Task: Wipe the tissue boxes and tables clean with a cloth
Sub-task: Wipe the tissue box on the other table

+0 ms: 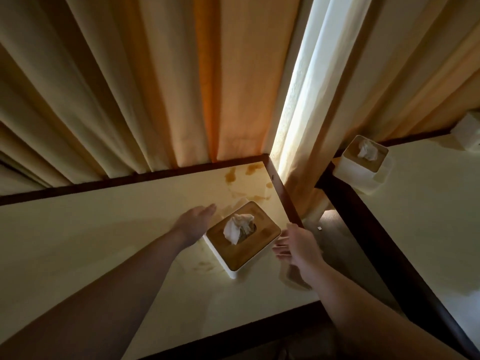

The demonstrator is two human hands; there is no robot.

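Tissue box (242, 236), wood-lidded, on stained table (104, 229): left hand (193, 224) and right hand (298, 245) flank it, fingers straight, empty; lifting step likely, no cloth visible.

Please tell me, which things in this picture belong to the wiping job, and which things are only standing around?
Belong to the job:
near tissue box
far tissue box
near table with brown stains
second table
left hand and right hand, both open beside the near box
No cloth is in view.

Only standing around:
curtains
small white object at the right edge
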